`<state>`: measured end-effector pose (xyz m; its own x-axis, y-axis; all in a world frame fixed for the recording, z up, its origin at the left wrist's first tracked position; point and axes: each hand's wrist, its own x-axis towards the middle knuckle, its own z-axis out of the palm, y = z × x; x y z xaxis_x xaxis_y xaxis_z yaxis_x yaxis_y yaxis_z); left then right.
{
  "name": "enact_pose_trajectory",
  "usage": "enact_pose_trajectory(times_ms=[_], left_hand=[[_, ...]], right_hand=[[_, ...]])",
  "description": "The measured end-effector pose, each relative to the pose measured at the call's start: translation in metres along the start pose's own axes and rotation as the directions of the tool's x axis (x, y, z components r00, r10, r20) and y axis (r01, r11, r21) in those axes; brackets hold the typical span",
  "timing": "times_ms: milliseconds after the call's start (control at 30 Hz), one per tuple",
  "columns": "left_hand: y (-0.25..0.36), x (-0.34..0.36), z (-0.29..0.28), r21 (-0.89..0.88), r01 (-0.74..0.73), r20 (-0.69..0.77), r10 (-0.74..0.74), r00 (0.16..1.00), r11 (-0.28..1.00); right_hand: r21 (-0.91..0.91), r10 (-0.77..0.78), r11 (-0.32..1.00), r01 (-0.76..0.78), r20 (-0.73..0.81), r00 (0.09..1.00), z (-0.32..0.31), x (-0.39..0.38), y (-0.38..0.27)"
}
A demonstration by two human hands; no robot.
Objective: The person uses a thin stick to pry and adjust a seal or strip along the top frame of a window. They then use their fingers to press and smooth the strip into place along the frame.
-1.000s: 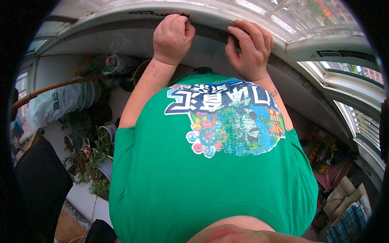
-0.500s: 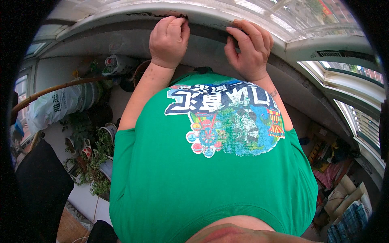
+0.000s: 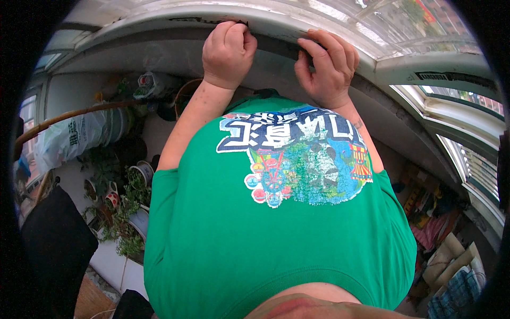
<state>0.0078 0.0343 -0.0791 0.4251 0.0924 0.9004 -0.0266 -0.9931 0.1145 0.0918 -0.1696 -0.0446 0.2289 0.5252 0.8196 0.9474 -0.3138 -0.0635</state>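
My left hand [image 3: 229, 57] is up at the white window frame [image 3: 276, 22], its fingers curled in and pinched at the right end of a dark strip [image 3: 194, 19] stuck on the frame. A small dark bit shows at those fingertips, too small to name. To the right, my right hand [image 3: 330, 66] rests its fingertips against the frame's lower edge. Its fingers are bent and spread a little, the thumb hangs apart from the index finger, and nothing shows between them.
Potted plants [image 3: 127, 212] and a white plastic bag [image 3: 69, 138] stand at the left, below a curved wooden pole [image 3: 79, 115]. Another dark strip [image 3: 451, 78] is on the frame at the right. Bundled cloth and cardboard [image 3: 449, 260] lie at lower right.
My left hand has shifted slightly right along the frame, still pinched. My right hand has stayed nearly in place, its fingertips slightly lower.
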Motion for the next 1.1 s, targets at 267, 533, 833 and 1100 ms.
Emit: enact_pose_trajectory(times_ms=[267,533,833,1100], left_hand=[[-0.011,-0.001,-0.006,-0.053,0.043,-0.03,-0.044,0.999,0.998],[-0.003,-0.001,-0.01,-0.089,-0.003,-0.013,0.002,1.0,0.996],[-0.004,-0.004,0.0,-0.023,-0.03,-0.038,0.029,0.999,0.999],[-0.001,0.001,-0.001,-0.05,0.011,-0.017,-0.012,1.0,0.999]], right_hand=[[0.009,-0.016,1.0,0.016,0.014,1.0,0.0,-0.001,0.002],[0.006,-0.021,1.0,0.021,0.004,1.0,0.0,-0.001,0.002],[-0.002,-0.031,1.0,0.031,0.002,1.0,0.0,0.0,0.001],[-0.007,-0.026,1.0,0.026,0.0,1.0,-0.001,0.0,0.001]])
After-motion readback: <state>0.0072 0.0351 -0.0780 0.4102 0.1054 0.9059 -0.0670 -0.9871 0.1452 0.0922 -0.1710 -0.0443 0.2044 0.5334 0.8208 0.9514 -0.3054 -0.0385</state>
